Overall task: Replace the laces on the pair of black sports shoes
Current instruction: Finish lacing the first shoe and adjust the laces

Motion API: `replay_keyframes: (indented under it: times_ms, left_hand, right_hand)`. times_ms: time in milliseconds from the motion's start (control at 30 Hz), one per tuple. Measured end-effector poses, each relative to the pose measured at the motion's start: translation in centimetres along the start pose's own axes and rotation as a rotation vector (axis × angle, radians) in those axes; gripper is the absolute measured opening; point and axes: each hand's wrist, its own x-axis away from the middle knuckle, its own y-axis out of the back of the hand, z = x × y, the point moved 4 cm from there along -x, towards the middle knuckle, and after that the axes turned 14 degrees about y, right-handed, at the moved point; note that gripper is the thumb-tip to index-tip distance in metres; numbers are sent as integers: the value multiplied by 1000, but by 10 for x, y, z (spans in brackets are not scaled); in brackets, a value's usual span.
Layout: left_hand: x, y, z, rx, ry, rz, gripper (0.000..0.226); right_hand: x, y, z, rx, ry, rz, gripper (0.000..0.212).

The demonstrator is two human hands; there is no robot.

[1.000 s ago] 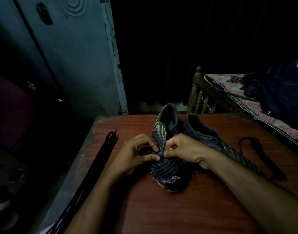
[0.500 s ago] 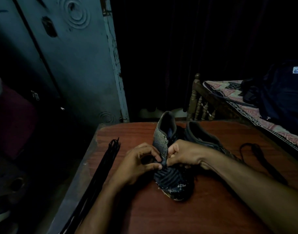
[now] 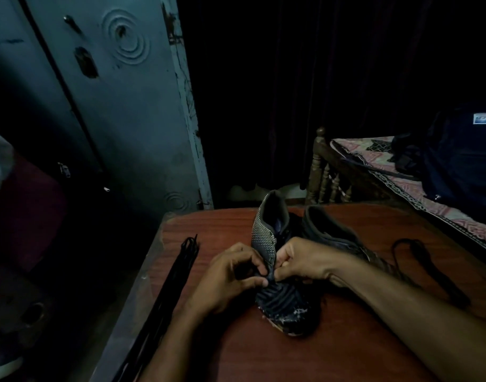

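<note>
While the lighting was poor, both hands were seen working at the near shoe (image 3: 280, 299), which stood on the reddish-brown wooden table (image 3: 305, 359) with its scuffed toe pointing toward the camera and its heel collar raised at the far end. The left hand (image 3: 230, 279) had its fingers curled, thumb and forefinger pinching at the lower end of the lacing area on the shoe's left flank. The right hand (image 3: 302, 260) was likewise curled, its fingertips pinching at the same spot from the opposite side, so that the two hands nearly met over the vamp. Whether a lace end was held between the fingers could not be determined; the area was too dark.

The second shoe (image 3: 335, 235) lay just beside the first, on its right, partly hidden behind the right forearm. A loose black lace (image 3: 418, 260) lay in a loop on the table to the right of that shoe. A bundle of long black laces (image 3: 181, 268) lay stretched along the table's left edge, well apart from the shoes.

Beyond the table stood a blue-grey door (image 3: 126, 119), and at right a wooden bed frame (image 3: 321, 172) with a patterned sheet (image 3: 396, 183) and a dark bag (image 3: 456, 161) upon it.
</note>
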Motion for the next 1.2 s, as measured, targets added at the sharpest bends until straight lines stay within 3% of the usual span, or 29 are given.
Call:
replay_keyframes:
  times_ms: [267,567,767,933,1200]
  left_hand:
    - [0,2,-3,-18,-13,10,16]
    - [-1,5,-1,23,7,23,16]
    - [-2,5,-3,43,-7,12,16]
    - [-1,2,-1,41,-36,10,18]
    - [-2,3,0,3,-51,13,17]
  right_hand:
    - [8,-9,-5,60,88,-178,26]
    - [11,-1,-3,-34,53,11,13]
    - [12,-2,-4,-111,21,11,18]
    - [8,0,-4,-49,-30,15,4]
    - [7,-3,-7,-50,-35,-61,8]
